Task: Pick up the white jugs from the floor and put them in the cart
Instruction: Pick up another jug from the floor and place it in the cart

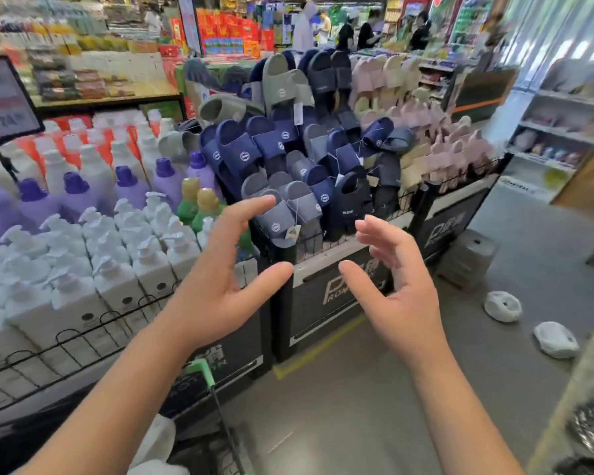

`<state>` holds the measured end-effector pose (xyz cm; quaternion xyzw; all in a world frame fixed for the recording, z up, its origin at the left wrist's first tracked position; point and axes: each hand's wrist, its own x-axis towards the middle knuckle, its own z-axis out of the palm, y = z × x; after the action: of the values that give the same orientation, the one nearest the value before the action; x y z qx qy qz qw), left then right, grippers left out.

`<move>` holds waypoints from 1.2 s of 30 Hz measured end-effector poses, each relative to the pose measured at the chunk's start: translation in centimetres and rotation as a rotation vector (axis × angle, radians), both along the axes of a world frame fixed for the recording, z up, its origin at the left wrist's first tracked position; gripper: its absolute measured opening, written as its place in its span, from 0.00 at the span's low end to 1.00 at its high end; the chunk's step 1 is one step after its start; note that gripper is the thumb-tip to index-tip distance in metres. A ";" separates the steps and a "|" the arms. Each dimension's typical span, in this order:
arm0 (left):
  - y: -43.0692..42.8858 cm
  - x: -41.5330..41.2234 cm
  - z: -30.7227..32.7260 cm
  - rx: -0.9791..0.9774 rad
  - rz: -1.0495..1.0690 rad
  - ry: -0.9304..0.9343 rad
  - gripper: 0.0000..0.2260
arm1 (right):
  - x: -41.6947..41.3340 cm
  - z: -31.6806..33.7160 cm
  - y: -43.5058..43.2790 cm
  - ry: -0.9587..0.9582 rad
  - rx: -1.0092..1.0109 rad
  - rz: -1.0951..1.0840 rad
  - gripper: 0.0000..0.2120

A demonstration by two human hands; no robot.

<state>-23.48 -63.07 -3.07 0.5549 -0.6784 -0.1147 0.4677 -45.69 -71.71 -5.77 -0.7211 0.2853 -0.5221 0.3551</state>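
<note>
Head view: both hands, left (216,286) and right (396,296), are held empty with fingers spread wide before the slipper bin (326,303). Two white jugs (503,306) (slightly blurred) are seen on the floor right of the bin.

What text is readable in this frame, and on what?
"PROMO...", partly hidden by the hands: dark panel under the slipper bin.
Price sign at far left: red digits, too blurred to read.
Round logos on the slippers: too small.
Labels on the white pump bottles: too small.
Panel further right: large letters, blurred.
Background shelf packaging: unreadable.
</note>
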 end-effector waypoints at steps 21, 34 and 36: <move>-27.1 -26.4 -4.3 0.123 -0.519 0.082 0.31 | -28.1 -3.5 -12.7 -0.110 0.143 -0.637 0.20; -54.6 -37.2 -5.1 0.197 -0.748 0.145 0.32 | -37.2 -3.2 -33.2 0.000 0.240 -0.830 0.21; -58.9 -38.3 -5.0 0.214 -0.752 0.162 0.31 | -38.4 -3.0 -36.6 0.006 0.250 -0.852 0.21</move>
<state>-61.76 -121.97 -8.07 0.3024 -0.7795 -0.3913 0.3845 -84.05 -108.28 -8.81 -0.4921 0.6189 -0.5814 0.1917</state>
